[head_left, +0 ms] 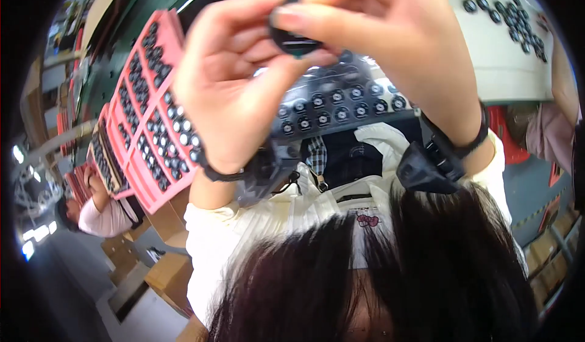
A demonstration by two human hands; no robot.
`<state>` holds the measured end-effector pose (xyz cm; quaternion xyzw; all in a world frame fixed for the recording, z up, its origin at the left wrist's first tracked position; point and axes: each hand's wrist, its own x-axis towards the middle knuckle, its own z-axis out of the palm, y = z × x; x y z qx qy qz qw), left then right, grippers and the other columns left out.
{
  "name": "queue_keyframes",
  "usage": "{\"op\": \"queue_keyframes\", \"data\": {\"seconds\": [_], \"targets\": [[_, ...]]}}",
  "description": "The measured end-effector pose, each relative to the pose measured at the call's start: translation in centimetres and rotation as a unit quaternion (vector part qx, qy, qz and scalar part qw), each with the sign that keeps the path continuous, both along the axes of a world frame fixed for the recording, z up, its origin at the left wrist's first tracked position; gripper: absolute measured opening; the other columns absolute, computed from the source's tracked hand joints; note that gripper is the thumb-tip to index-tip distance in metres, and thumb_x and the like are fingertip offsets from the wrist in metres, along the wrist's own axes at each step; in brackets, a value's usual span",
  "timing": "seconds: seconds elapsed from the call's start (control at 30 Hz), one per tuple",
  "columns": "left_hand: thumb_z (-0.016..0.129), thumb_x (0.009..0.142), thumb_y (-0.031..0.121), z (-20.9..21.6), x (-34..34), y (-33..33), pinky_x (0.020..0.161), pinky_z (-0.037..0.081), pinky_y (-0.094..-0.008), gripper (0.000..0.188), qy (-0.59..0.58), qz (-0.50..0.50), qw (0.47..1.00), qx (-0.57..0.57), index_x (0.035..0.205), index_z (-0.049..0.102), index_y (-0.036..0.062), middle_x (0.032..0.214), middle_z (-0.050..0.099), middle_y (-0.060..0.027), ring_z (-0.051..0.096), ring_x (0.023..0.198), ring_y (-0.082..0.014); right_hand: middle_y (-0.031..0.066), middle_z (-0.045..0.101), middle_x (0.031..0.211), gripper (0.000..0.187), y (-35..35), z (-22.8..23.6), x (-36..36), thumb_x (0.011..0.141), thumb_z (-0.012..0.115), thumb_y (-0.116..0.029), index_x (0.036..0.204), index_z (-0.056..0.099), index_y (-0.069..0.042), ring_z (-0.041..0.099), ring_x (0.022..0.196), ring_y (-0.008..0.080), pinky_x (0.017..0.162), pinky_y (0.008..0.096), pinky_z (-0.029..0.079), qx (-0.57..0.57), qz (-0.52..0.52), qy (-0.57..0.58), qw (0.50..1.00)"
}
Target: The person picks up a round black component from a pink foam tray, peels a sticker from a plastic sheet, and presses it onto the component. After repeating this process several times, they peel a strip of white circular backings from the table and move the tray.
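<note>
Gripping a small round glossy black part [294, 39] up at twelve o'clock, with the left hand [234, 80] curled about its left and lower sides and the right hand [375, 22] laying a thumb across its face. Wearing a black plastic wrist device [429, 168] on each arm, over a loose cream-white jacket [210, 244]. Facing, just beneath the hands, a transparent plastic tray [352, 124] lined with rows of black discs. Flanked at ten o'clock by a pink rectangular compartmented tray [173, 34], filled with similar round parts, and at two o'clock by a pale smooth bench [493, 77], dotted with a loose cluster of black round pieces [521, 24]. Joined by co-workers at eight o'clock [106, 220] and three o'clock, near brown cardboard boxes [167, 274] at seven.
</note>
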<state>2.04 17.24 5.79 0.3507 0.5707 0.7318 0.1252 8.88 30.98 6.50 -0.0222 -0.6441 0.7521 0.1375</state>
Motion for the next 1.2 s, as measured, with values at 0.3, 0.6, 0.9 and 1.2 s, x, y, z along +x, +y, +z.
{"op": "queue_keyframes", "data": {"seconds": [0.3, 0.6, 0.9, 1.2], "targets": [[0.054, 0.07, -0.009, -0.2, -4.1, -8.0, 0.064, 0.049, -0.0242, 0.038, 0.169, -0.031, 0.92, -0.353, 0.106, 0.058, 0.0039, 0.088, 0.063, -0.0102, 0.063, 0.077, -0.0146, 0.0155, 0.021, 0.139, 0.08, -1.4, -4.0, 1.0, 0.069, 0.067, -0.002, 0.133, 0.018, -0.006, 0.044, 0.116, 0.0301, 0.089, 0.0368, 0.042, 0.241, -0.118, 0.062, 0.961], [0.054, 0.077, 0.004, -5.0, -18.6, -21.1, 0.059, 0.048, -0.0297, 0.021, 0.32, 0.298, 0.68, -0.589, 0.097, 0.061, 0.0022, 0.076, 0.062, -0.0156, 0.062, 0.067, -0.021, 0.0127, 0.024, 0.138, 0.064, 3.5, -6.9, 5.6, 0.079, 0.056, 0.0, 0.134, 0.023, -0.005, 0.042, 0.117, 0.0276, 0.09, 0.034, 0.04, 0.237, -0.206, -0.083, 0.946], [0.056, 0.074, 0.005, -4.9, -18.0, -20.8, 0.053, 0.047, -0.0316, 0.01, 0.217, 0.292, 0.736, -0.571, 0.08, 0.062, -0.0005, 0.067, 0.062, -0.0122, 0.061, 0.057, -0.0195, 0.0111, 0.027, 0.136, 0.058, 4.4, -8.5, 8.3, 0.082, 0.054, -0.004, 0.133, 0.026, -0.005, 0.042, 0.116, 0.0255, 0.089, 0.0329, 0.04, 0.231, -0.218, -0.13, 0.939], [0.055, 0.074, 0.005, -6.3, -21.1, -24.4, 0.053, 0.046, -0.0299, 0.01, 0.191, 0.267, 0.756, -0.565, 0.081, 0.061, 0.0009, 0.068, 0.062, -0.01, 0.061, 0.061, -0.0176, 0.013, 0.034, 0.132, 0.057, 6.6, -8.8, 10.4, 0.079, 0.059, -0.008, 0.129, 0.032, -0.006, 0.044, 0.114, 0.0265, 0.091, 0.0364, 0.039, 0.256, -0.196, -0.123, 0.939]]}}
